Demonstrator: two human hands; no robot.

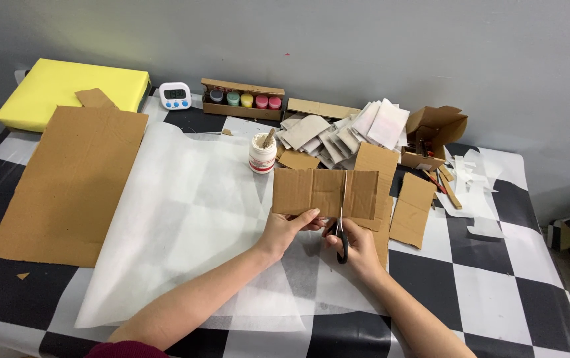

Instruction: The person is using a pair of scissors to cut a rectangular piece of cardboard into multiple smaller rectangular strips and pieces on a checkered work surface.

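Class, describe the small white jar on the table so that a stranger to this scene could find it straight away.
Start at the large white paper sheet spread over the checkered table. Near its top right edge, just above the left end of the cardboard strip being cut, stands the small white jar. Unlike the paint pots behind, a stick pokes from it.

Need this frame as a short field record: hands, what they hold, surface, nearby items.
left hand: pinches the lower edge of the cardboard strip, holding it upright
right hand: grips scissors, blades running up into the strip
surface: white paper sheet over a black-and-white checkered table cover
left of sheet: large cardboard sheet, yellow box behind it
back edge: digital timer, tray of paint pots, white glue jar
right: pile of cut cardboard pieces, open small carton
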